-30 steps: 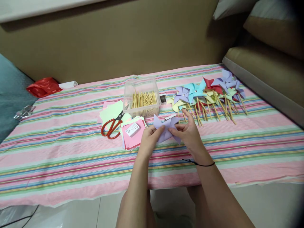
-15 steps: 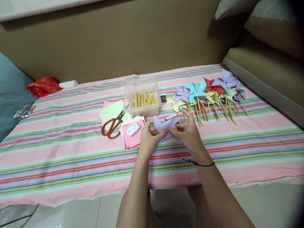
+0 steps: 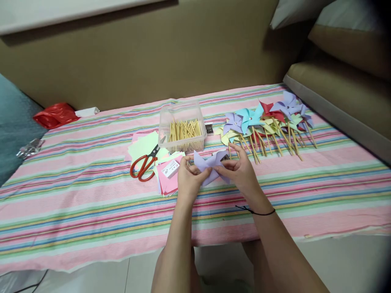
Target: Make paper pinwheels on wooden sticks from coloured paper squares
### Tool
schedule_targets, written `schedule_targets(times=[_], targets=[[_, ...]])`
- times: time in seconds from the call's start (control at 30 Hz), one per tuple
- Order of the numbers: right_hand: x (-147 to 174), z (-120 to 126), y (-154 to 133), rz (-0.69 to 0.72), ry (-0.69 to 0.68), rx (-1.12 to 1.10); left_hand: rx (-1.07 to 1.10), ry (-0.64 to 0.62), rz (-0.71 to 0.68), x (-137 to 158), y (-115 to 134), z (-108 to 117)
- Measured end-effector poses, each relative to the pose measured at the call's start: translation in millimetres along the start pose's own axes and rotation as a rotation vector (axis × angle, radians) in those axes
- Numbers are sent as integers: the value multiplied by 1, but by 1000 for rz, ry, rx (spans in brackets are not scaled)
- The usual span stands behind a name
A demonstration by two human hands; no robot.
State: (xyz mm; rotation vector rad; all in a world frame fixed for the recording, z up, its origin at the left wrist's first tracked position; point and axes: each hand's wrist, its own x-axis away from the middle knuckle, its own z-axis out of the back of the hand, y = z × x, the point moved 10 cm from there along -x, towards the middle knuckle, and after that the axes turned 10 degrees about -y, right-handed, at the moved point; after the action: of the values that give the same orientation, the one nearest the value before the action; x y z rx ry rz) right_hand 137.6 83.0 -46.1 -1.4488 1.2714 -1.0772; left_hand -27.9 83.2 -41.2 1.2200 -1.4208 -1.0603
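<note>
A purple paper pinwheel (image 3: 210, 162), its points folded in toward the middle, is held between my two hands above the striped cloth. My left hand (image 3: 190, 177) pinches its left side, with the thumb pressed near the centre. On the other side, my right hand (image 3: 241, 171) grips it between thumb and fingers, one finger raised. To the left lies a stack of coloured paper squares (image 3: 169, 184) with a small white box (image 3: 170, 168) on top. Red-handled scissors (image 3: 145, 165) rest beside the stack, partly over pale green paper (image 3: 143, 145).
A clear plastic box (image 3: 181, 144) of wooden sticks stands behind my hands. Several finished pinwheels on sticks (image 3: 250, 119) lie to the right. A small dark packet (image 3: 209, 128) is beside the box. A red plastic bag (image 3: 56, 115) sits far left, and a cushioned seat (image 3: 336, 97) borders the right.
The purple pinwheel and both hands have shifted slightly left in the view, still gripping the same way. The view itself has moved a little; the other things lie as before.
</note>
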Motion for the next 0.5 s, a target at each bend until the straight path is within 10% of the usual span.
schedule_targets(times=[0.2, 0.5], targets=[[3, 43, -26, 250, 300, 476, 221, 147, -60, 5, 8, 33], [-14, 12, -9, 339, 225, 1170, 313, 233, -150, 10, 15, 58]])
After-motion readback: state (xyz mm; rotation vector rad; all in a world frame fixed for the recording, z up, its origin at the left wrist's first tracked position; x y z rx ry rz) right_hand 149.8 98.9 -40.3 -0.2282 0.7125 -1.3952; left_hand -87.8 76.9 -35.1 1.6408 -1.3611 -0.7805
